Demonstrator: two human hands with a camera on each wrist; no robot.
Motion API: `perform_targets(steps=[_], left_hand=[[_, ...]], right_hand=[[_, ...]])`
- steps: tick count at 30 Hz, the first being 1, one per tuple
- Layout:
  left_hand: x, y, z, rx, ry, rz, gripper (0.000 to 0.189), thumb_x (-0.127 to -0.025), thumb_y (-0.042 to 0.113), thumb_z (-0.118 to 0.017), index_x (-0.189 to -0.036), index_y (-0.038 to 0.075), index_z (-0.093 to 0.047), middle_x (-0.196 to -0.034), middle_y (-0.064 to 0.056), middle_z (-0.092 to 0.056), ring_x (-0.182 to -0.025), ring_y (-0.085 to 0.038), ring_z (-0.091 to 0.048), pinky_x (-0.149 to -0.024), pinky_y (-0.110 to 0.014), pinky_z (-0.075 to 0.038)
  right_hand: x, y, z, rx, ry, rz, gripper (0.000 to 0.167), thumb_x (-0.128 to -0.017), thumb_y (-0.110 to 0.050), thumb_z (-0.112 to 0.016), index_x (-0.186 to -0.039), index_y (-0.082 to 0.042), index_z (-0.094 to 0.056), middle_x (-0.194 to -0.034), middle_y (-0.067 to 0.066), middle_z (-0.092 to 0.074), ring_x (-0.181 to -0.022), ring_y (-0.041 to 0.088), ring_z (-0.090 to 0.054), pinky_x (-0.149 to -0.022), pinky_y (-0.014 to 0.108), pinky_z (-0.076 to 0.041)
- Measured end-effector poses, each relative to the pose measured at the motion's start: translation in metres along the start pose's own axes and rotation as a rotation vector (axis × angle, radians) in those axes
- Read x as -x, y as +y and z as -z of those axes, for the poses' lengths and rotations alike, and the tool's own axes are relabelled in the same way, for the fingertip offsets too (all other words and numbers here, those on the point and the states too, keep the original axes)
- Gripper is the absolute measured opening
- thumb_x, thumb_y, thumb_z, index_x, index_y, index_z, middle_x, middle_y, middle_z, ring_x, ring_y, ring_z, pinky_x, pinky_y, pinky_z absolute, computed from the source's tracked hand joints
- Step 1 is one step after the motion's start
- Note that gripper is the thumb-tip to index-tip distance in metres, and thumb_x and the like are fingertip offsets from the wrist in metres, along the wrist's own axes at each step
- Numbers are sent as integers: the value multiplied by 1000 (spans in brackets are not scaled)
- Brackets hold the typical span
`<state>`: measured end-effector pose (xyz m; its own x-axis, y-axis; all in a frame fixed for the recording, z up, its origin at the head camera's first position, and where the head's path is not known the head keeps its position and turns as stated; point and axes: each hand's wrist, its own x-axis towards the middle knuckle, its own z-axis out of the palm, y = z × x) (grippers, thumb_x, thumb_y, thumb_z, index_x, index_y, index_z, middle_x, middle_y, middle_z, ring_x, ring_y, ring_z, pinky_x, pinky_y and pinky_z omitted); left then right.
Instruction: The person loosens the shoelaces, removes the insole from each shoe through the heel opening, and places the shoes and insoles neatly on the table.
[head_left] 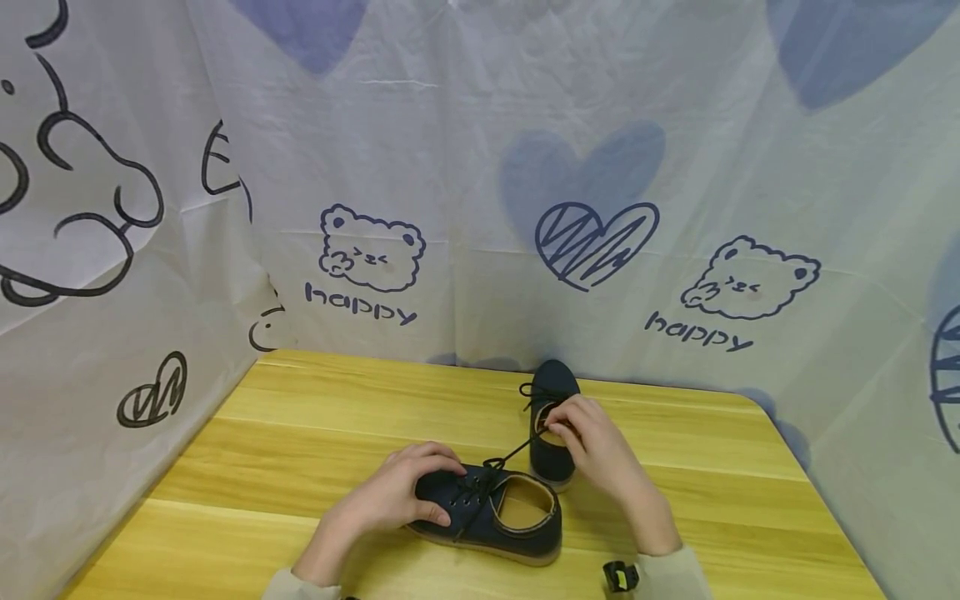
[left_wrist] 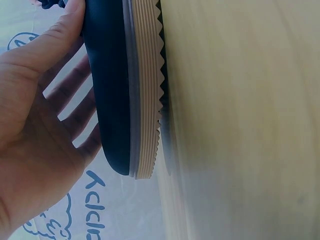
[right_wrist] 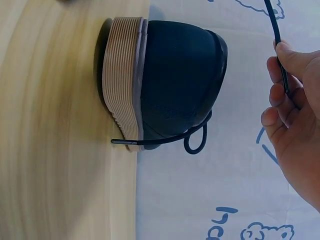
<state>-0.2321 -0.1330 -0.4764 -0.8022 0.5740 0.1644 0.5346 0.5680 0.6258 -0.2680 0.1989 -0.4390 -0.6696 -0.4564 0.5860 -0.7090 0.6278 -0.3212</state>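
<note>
A dark navy lace-up shoe (head_left: 517, 542) with a tan lining lies sideways on the wooden table, toe to the left. My left hand (head_left: 405, 492) grips its toe end, thumb on the near side and fingers over the far side. In the left wrist view, that hand (left_wrist: 45, 125) is beside the shoe's toe (left_wrist: 111, 100) and its ridged sole. My right hand (head_left: 596, 446) pinches a black shoelace (head_left: 517, 450), stretched up from the near shoe's knot. The right wrist view has the lace (right_wrist: 276, 27) between thumb and fingers of the hand (right_wrist: 300, 100).
A matching shoe (head_left: 553, 462) stands behind, toe toward the wall, its lace looped at the left. In the right wrist view, a shoe heel (right_wrist: 175, 75) has a loose lace beside it. Printed white cloth (head_left: 465, 167) hangs behind the table (head_left: 315, 417).
</note>
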Motion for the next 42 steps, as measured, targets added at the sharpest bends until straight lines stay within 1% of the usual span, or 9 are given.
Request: perform_targets(steps=[11, 17, 23, 26, 29, 32, 38, 42], left_hand=[[1, 4, 0, -12, 12, -1, 56, -78, 31, -92, -129, 25, -71, -139, 2, -60, -134, -33, -52, -111, -66, -34], [1, 4, 1, -13, 13, 1, 56, -78, 30, -92, -129, 25, -71, -139, 2, -61, -134, -34, -52, -111, -66, -34], [1, 4, 1, -7, 7, 1, 56, -78, 31, -91, -129, 25, -70, -139, 2, -60, -135, -34, -51, -112, -66, -33], [0, 4, 1, -7, 6, 2, 56, -78, 31, -91, -130, 25, -70, -139, 2, -60, -135, -34, -51, -112, -66, -32], [0, 4, 2, -5, 5, 2, 56, -79, 31, -91, -130, 24, -70, -139, 2, -60, -135, -34, -51, -112, -66, -32], [1, 4, 2, -3, 6, 2, 56, -78, 30, -91, -130, 24, -70, -139, 2, -60, -135, -34, -51, -112, -66, -32], [1, 5, 1, -8, 9, 1, 56, -78, 30, -91, -130, 23, -71, -139, 1, -60, -135, -35, -51, -112, -66, -32], [1, 5, 1, -10, 11, -1, 56, -78, 29, -92, -130, 23, -71, -139, 2, -60, -135, -34, -51, -112, -66, -33]], right_hand=[[2, 3, 4, 4, 12, -24, 14, -96, -1, -70, -102, -13, -70, -102, -7, -63, -95, 17, -58, -82, 40, -51], [2, 5, 5, 7, 13, -29, 12, -98, -2, -69, -103, -13, -71, -103, -5, -64, -97, 19, -59, -84, 41, -51], [4, 7, 8, 5, -3, -59, 8, -101, -5, -66, -103, -12, -70, -103, -1, -65, -100, 21, -59, -86, 43, -52], [4, 9, 9, 1, 14, -59, 8, -101, -5, -65, -102, -11, -70, -102, 1, -65, -99, 21, -59, -85, 43, -51], [4, 10, 11, 3, 37, -49, 9, -100, -3, -66, -101, -11, -70, -102, 1, -65, -98, 21, -59, -84, 43, -51], [4, 10, 12, 5, 44, -53, 10, -99, -1, -67, -101, -10, -70, -102, 1, -65, -99, 22, -59, -85, 44, -50], [5, 10, 15, 0, 25, -110, 9, -101, -3, -65, -103, -10, -70, -104, 2, -65, -103, 23, -59, -88, 46, -51], [6, 11, 17, 1, 19, -135, 9, -102, -3, -64, -103, -10, -70, -105, 3, -65, -103, 24, -58, -88, 46, -50]])
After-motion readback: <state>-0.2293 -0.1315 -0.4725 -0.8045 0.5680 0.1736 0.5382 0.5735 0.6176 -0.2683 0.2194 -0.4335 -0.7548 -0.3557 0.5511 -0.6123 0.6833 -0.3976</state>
